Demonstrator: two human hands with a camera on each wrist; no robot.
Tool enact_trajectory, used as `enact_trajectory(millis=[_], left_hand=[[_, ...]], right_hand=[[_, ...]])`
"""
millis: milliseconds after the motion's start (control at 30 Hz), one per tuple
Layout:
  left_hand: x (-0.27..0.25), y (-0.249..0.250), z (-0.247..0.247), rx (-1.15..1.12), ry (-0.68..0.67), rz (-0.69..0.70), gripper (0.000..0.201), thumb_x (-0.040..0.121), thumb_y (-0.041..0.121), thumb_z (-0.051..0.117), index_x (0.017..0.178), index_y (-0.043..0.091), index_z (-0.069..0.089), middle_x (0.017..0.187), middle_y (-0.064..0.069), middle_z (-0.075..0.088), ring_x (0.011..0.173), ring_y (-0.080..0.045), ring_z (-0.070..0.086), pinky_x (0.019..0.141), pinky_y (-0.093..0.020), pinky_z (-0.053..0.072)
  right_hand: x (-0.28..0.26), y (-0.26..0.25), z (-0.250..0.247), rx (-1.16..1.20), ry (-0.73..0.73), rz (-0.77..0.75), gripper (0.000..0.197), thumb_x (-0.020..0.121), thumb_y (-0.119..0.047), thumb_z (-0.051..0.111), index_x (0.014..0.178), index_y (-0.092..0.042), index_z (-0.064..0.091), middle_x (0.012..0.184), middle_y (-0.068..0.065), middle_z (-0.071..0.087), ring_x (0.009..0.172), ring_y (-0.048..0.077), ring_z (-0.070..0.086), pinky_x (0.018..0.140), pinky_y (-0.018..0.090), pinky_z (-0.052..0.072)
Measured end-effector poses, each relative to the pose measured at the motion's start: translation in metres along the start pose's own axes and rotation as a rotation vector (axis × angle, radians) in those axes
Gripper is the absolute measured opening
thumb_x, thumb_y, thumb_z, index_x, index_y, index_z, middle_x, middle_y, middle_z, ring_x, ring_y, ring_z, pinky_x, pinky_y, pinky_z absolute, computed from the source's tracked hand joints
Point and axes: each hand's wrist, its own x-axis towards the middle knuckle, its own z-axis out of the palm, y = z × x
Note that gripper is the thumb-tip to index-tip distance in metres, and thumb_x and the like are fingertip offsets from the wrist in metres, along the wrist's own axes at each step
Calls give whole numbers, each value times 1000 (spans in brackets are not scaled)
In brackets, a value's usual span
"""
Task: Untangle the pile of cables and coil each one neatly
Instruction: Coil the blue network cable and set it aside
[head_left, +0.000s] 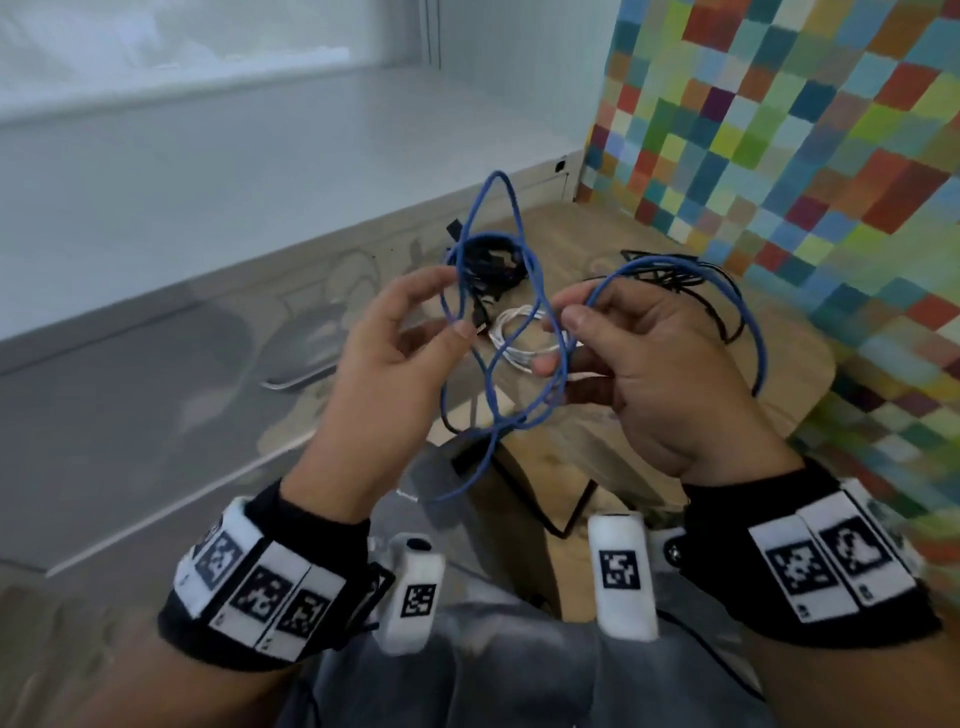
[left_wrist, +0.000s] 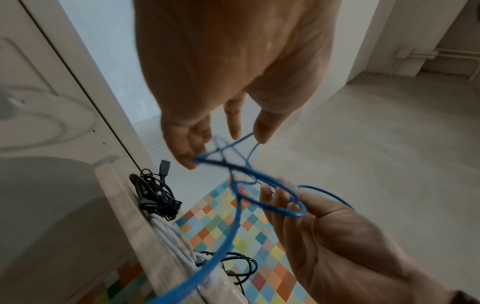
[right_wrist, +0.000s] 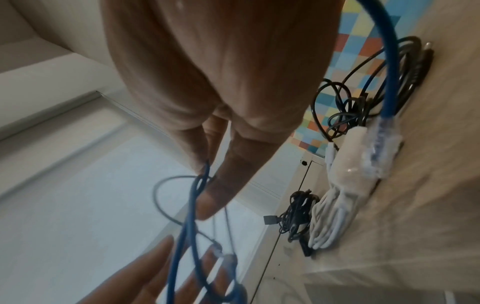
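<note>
A long blue cable (head_left: 763, 358) hangs in tangled loops between my two hands, above a small wooden table (head_left: 571, 228). My left hand (head_left: 452, 306) holds one loop between thumb and fingers; the left wrist view shows the cable (left_wrist: 235, 226) caught at its fingertips (left_wrist: 192, 160). My right hand (head_left: 563, 306) pinches another loop between thumb and forefinger, as the right wrist view (right_wrist: 205, 185) confirms. The cable's plug end (right_wrist: 381, 131), in clear wrap, lies on the table. A black coil (head_left: 498, 260), a white coil (head_left: 511, 319) and a loose black tangle (head_left: 685, 280) rest there too.
A chequered multicoloured rug (head_left: 779, 156) covers the floor right of the table. A white skirting and a pale wall (head_left: 260, 182) run along the left. A thin black wire (head_left: 571, 519) hangs below the table's near edge. My grey-clad lap is at the bottom.
</note>
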Motion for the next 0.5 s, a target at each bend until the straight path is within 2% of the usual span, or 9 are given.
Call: enact_trajectory(millis=[67, 133, 200, 267, 300, 367, 433, 500], left_hand=[[-6, 1, -11, 124, 55, 31, 34, 86, 21, 73, 116, 35, 64, 120, 14, 67, 111, -10, 64, 93, -35, 56], [-13, 8, -18, 235, 33, 96, 25, 80, 29, 73, 101, 40, 65, 109, 5, 68, 105, -13, 65, 92, -39, 56], [-16, 15, -22, 379, -116, 174, 17, 77, 36, 71, 93, 39, 69, 97, 9, 67, 94, -14, 65, 85, -31, 54], [-19, 15, -25, 562, -284, 228, 21, 78, 39, 75, 99, 37, 73, 96, 16, 67, 96, -9, 65, 83, -19, 48], [-18, 12, -27, 613, -326, 244, 23, 79, 38, 77, 101, 36, 74, 96, 18, 67, 96, -6, 65, 83, -17, 47], [-18, 2, -33, 596, -316, 256, 16, 82, 31, 81, 98, 33, 77, 89, 16, 69, 88, -5, 66, 78, -19, 48], [-20, -7, -36, 514, -254, 234, 11, 83, 24, 85, 92, 28, 81, 85, 12, 70, 81, -8, 67, 73, -19, 48], [-22, -12, -37, 450, -199, 248, 13, 81, 24, 86, 94, 26, 83, 87, 10, 69, 79, -12, 67, 69, -20, 50]], right_hand=[[2, 1, 5, 76, 37, -10, 16, 103, -5, 56, 99, -12, 70, 87, 6, 74, 67, 25, 75, 53, 33, 59], [1, 0, 11, 140, 68, -21, 17, 103, -5, 55, 100, -11, 70, 83, 4, 73, 66, 22, 74, 53, 33, 60], [0, 1, 16, 201, 103, -35, 17, 103, -4, 53, 100, -11, 69, 82, 3, 71, 64, 21, 73, 53, 32, 60], [-1, 3, 21, 263, 125, -37, 17, 103, -4, 52, 99, -12, 67, 82, 3, 71, 64, 20, 72, 54, 32, 60], [-2, 5, 23, 285, 131, -31, 17, 103, -4, 52, 98, -12, 67, 82, 3, 71, 64, 20, 72, 54, 32, 60], [-4, 8, 26, 307, 127, -4, 15, 102, -5, 53, 99, -12, 66, 84, 5, 71, 65, 22, 73, 56, 34, 61], [-6, 12, 31, 322, 80, 33, 11, 95, -9, 59, 104, -12, 65, 90, 12, 71, 73, 25, 72, 64, 38, 63], [-8, 17, 36, 206, 15, 48, 35, 83, -17, 70, 117, -16, 63, 100, 17, 70, 84, 28, 72, 80, 48, 63]])
